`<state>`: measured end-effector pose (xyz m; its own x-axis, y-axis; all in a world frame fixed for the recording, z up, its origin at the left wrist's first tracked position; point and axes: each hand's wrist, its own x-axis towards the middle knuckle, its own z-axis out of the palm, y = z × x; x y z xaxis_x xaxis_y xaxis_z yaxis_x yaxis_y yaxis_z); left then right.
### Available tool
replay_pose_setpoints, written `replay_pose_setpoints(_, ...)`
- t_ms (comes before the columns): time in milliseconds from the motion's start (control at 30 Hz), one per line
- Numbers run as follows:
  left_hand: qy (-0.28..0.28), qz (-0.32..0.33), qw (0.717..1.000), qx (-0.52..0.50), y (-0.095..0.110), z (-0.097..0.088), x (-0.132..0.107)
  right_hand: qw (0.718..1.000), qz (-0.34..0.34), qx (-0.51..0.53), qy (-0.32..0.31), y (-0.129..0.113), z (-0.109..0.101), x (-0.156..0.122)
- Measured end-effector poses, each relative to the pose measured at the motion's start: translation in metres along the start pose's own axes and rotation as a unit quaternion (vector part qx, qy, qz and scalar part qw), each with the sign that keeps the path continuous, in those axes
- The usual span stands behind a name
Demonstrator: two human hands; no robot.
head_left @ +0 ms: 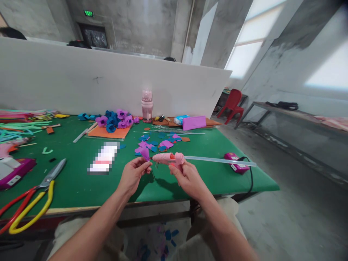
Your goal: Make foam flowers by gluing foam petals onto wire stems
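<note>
My left hand (135,173) pinches a small purple paper flower (145,153) on a thin wire stem above the green table. My right hand (187,177) is wrapped round the handle of a pink hot glue gun (169,158), whose nozzle points left and is at the base of the flower; whether it touches, I cannot tell. A long clear glue stick (220,161) runs out of the gun's rear to the right. Just beyond my hands lie loose purple and blue paper petals (166,144).
Finished-looking purple and blue flowers (115,121) rest on orange sheets (108,133). Scissors (40,194) with red and yellow handles lie at the left front. A pink bottle (147,106) stands by the white partition (114,79); a purple power strip (236,163) sits right.
</note>
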<state>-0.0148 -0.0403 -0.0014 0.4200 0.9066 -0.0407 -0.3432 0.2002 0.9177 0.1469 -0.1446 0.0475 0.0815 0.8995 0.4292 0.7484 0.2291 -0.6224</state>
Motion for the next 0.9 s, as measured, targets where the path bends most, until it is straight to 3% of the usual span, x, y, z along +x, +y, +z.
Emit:
replay_pose_setpoints(167,0.000,0.001,1.000,0.001,0.000,-0.001,0.000,1.000,0.004,0.000,0.007,0.001,0.002,0.000)
replay_pose_setpoints(300,0.008,-0.014,1.000,-0.011,0.002,-0.001,0.000,0.992,0.081,0.095,-0.018,0.007,-0.001,0.002)
replay_pose_setpoints(433,0.015,-0.032,0.999,-0.020,0.003,-0.001,0.000,0.937,0.187,0.286,-0.076,0.023,-0.009,0.005)
replay_pose_setpoints(533,0.017,-0.038,0.999,-0.018,0.004,-0.002,0.000,0.904,0.224,0.345,-0.113,0.040,-0.017,0.007)
replay_pose_setpoints(900,0.005,-0.026,0.999,-0.018,0.007,-0.001,0.000,0.928,0.322,0.171,-0.073,0.120,-0.030,0.013)
